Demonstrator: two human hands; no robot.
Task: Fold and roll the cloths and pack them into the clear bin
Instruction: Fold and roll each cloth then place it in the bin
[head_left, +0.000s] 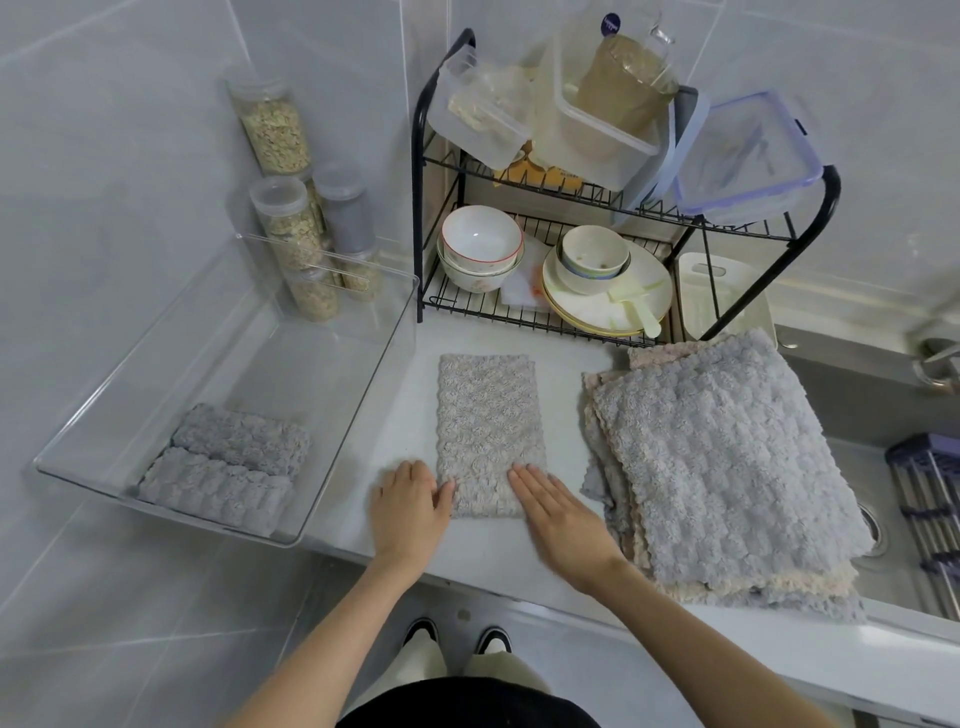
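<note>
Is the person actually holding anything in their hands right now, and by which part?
Nothing is gripped. The left hand and the right hand, both flat, touch the near end of the folded grey fluffy cloth.

I see my left hand (410, 506) and right hand (558, 512) flat on the near end of a folded cloth (488, 431) beside the bin (363, 415).

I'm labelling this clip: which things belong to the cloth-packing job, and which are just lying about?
Job: folded cloth, left hand, right hand, cloth stack, clear bin, rolled cloths inside it.
Lying about: dish rack, bowls, plates, grain jars, plastic containers, sink.
</note>
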